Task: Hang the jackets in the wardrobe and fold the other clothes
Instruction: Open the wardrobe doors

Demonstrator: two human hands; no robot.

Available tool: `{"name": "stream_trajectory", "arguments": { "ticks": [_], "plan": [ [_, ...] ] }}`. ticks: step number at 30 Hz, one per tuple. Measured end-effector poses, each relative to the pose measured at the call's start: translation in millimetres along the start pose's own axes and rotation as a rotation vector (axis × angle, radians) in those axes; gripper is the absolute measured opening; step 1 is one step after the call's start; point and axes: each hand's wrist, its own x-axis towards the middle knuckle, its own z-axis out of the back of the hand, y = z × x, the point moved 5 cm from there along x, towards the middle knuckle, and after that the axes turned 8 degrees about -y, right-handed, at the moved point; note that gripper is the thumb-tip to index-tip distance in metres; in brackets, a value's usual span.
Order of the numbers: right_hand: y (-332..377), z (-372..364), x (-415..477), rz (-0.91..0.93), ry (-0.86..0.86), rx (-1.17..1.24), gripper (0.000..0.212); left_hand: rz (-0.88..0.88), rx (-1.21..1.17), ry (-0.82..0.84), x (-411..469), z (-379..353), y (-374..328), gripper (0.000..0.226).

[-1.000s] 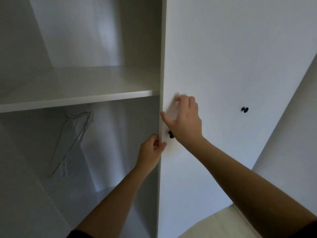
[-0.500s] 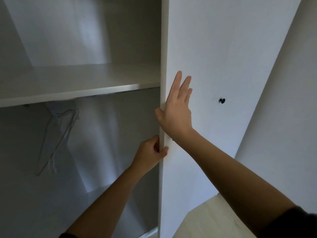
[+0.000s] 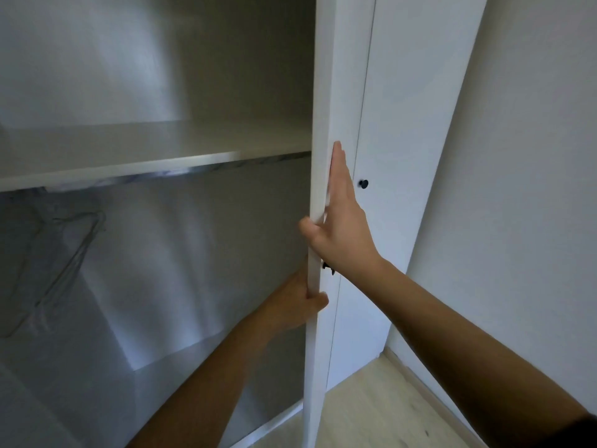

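Observation:
A white wardrobe stands open in front of me, with a shelf (image 3: 155, 163) across its upper part. Its white door (image 3: 326, 92) is seen almost edge-on at the centre. My left hand (image 3: 295, 303) grips the door's edge from the inside, thumb round the front. Higher up, my right hand (image 3: 339, 221) lies flat on the door's outer face with straight fingers, thumb hooked over the edge. A black knob (image 3: 328, 268) shows just under that hand. Several thin wire hangers (image 3: 64, 253) hang below the shelf at the left. No clothes are in view.
A second white door (image 3: 416, 124) to the right is closed and carries a black knob (image 3: 364, 184). Beyond it is a white wall (image 3: 533, 189). Pale wooden floor (image 3: 381, 409) runs along the bottom right. The wardrobe's lower space holds only the hangers.
The door has swung further open and now shows nearly edge-on. My right hand went from curled near the knob to flat on the door face. My left hand keeps its grip on the edge.

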Motion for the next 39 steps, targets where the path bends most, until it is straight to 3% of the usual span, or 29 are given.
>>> {"name": "stream_trajectory", "arguments": {
  "ticks": [2,5,7,18,25,33,39],
  "plan": [
    [-11.9,24.2,-7.5,-0.022,-0.006,0.024,0.100,-0.019,-0.021,0.006,-3.2,-23.3,-21.4,0.012],
    [-32.2,56.0,-14.8,-0.064,-0.013,0.112,0.093,-0.073,-0.059,0.020,2.4,-57.6,-42.8,0.078],
    [-45.7,77.3,-17.0,-0.073,-0.008,0.152,0.086,-0.078,-0.061,0.019,9.1,-81.0,-51.4,0.094],
    [-100.4,147.1,-19.5,-0.126,0.013,0.298,0.066,0.038,0.076,-0.181,33.9,-163.3,-87.9,0.098],
    [-148.4,191.8,-14.0,-0.208,-0.042,0.379,0.041,0.069,0.150,-0.285,57.0,-212.0,-129.2,0.092],
    [-220.0,235.2,10.9,-0.404,-0.126,0.417,0.024,-0.071,0.202,-0.275,102.8,-256.2,-138.3,0.102],
    [-242.1,237.3,20.0,-0.386,-0.072,0.444,0.028,-0.181,0.133,-0.318,125.9,-262.4,-128.0,0.115]
  ]
}}
